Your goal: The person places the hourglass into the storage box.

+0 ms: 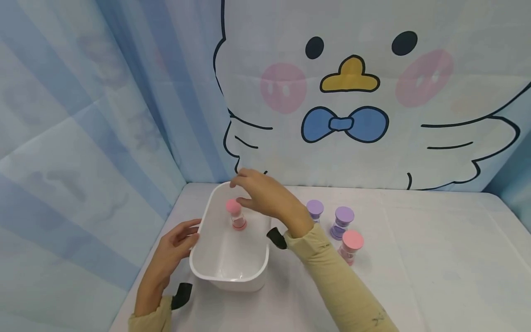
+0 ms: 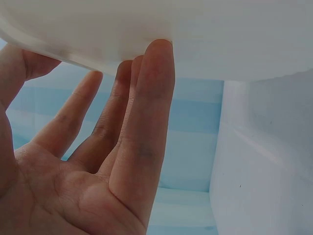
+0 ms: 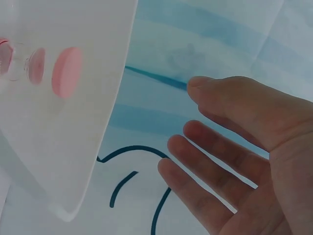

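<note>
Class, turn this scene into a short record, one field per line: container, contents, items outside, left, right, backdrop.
Container: white bin on a white tabletop
Contents: one pink hourglass, upright
Items outside: one purple hourglass, partly hidden; a second purple hourglass; another pink hourglass; all beyond the bin's right side
Left grip: bare hand, fingers touching the bin's outer side
Right grip: bare hand above the bin, holding nothing
Backdrop: cartoon-printed cloth

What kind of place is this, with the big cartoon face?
Maybe a little play or filming corner, but I can't tell which. A cartoon cloth hangs behind a white table, and striped cloth hangs at the side.
</note>
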The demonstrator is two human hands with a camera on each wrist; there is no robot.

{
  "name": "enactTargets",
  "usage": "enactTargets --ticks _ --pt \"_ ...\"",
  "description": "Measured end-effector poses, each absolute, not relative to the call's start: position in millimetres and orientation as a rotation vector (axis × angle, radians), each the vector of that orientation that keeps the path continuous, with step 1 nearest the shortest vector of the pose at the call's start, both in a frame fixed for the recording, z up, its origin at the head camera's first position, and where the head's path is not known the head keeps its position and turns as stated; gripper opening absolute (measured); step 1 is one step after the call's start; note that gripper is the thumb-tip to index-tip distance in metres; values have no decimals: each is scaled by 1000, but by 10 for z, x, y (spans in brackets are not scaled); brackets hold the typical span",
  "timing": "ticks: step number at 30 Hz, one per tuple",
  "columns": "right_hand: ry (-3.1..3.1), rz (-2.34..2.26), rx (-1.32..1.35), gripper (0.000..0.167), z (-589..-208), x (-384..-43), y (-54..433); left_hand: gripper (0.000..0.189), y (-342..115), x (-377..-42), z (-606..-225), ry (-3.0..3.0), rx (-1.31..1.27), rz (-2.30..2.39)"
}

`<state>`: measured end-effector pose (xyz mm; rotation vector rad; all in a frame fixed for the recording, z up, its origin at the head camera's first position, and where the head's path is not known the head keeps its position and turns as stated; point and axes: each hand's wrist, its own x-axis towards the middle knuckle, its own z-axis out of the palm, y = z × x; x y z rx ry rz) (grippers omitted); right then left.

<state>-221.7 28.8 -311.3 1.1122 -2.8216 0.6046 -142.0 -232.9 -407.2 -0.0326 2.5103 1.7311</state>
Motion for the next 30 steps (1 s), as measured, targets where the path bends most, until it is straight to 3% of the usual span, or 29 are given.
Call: enactTargets --ticks 30 --pt "-2730 512 977 35 -3210 -1848 833 50 -2319 -1413 -4061 2503 -43 1733"
